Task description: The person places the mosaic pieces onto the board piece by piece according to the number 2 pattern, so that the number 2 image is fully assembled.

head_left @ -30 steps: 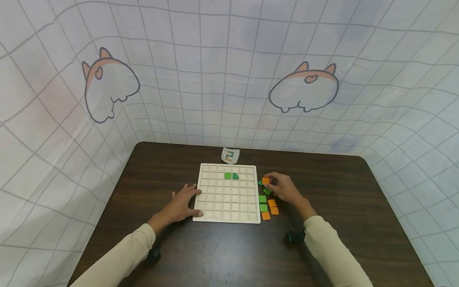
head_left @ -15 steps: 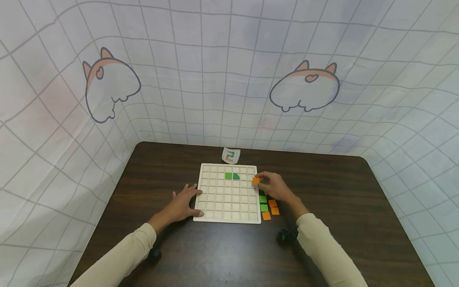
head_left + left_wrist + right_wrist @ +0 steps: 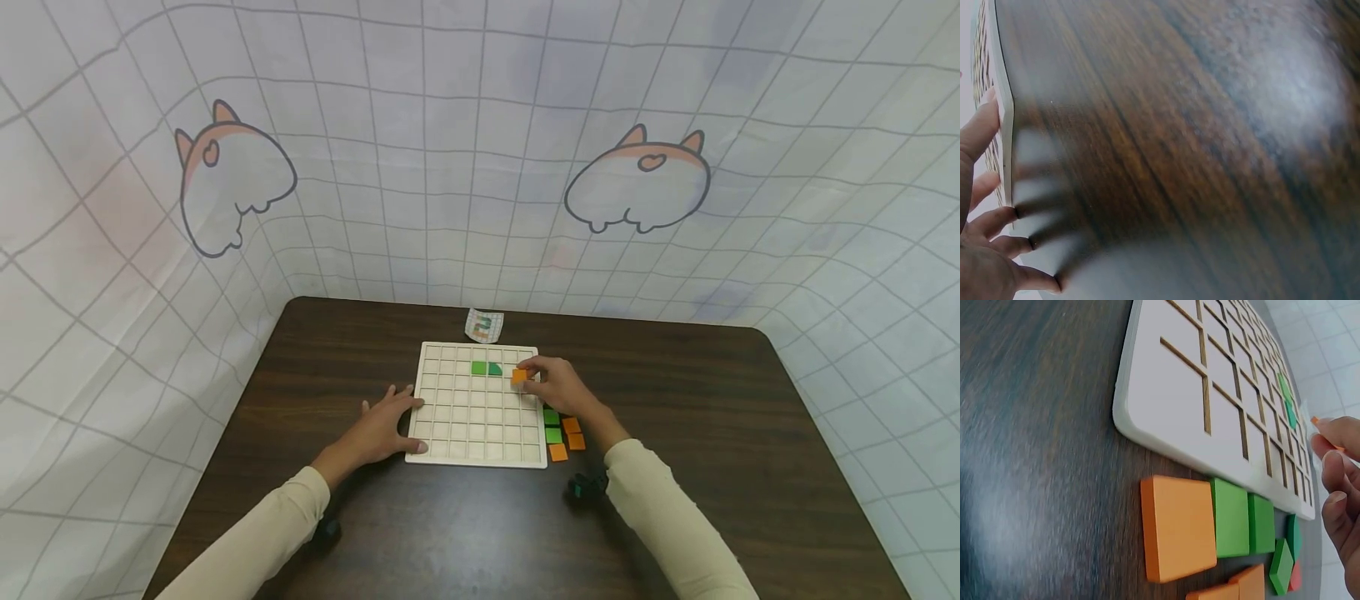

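Note:
In the head view my right hand (image 3: 561, 387) pinches an orange square tile (image 3: 519, 376) over the upper right of a pale gridded board (image 3: 472, 417). In the right wrist view only a sliver of that tile shows between the fingertips. My left hand (image 3: 381, 427) lies at the board's left side with fingers spread, its thumb and a finger on the rim. A green square tile (image 3: 478, 368) sits in a cell near the board's top. Just right of it is a darker green tile (image 3: 495, 368) with one curved or slanted side.
Beside the board's right edge lie green square tiles (image 3: 1230, 519) and several orange tiles (image 3: 1182, 528). A green rhombus tile (image 3: 1281, 567), a dark green tile (image 3: 1294, 536) and a red piece (image 3: 1295, 575) lie farther along. A small printed card (image 3: 483, 326) is behind the board.
My right hand has carried the orange square tile leftward from the loose tiles, across the board's right rim, to above its upper right cells. The left hand has stayed in place.

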Motion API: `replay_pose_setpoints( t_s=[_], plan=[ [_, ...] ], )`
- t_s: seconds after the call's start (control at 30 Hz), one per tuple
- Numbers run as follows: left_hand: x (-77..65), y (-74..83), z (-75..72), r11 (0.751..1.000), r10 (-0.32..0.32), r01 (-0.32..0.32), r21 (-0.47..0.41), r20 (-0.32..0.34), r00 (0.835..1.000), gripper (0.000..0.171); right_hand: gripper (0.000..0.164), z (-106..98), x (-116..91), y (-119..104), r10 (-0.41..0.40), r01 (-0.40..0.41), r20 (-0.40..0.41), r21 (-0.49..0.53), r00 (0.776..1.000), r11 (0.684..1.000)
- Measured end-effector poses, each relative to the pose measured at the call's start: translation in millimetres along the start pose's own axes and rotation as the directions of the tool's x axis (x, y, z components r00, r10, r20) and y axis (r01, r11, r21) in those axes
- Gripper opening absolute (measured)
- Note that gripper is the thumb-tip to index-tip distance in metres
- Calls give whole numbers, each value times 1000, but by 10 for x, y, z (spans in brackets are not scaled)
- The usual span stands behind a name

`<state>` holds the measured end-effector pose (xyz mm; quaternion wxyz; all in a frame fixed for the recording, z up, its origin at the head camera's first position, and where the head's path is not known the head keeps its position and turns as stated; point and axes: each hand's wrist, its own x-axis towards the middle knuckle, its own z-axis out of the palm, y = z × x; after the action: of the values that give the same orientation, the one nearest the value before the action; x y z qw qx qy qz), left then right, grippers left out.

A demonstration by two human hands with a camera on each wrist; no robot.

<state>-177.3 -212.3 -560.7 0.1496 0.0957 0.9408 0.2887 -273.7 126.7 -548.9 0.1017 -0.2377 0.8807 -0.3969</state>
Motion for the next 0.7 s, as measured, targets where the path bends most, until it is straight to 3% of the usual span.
replay_pose_setpoints(
  t_s=[0.2,0.53,0.7],
  plan=[
    [1,-3,3,1000,1,-2,-12,-12,1000,81,31,51,49,-51,-8,8,15,14,1000,1000],
    [-7,17,-8,1000,6,-6,-28,-24,1000,80,32,114,155,-145,66,-70,56,76,996,995],
    [-10,12,-6,999,10,-10,-38,-22,1000,80,33,143,210,-165,41,-49,67,121,997,991]
  ],
)
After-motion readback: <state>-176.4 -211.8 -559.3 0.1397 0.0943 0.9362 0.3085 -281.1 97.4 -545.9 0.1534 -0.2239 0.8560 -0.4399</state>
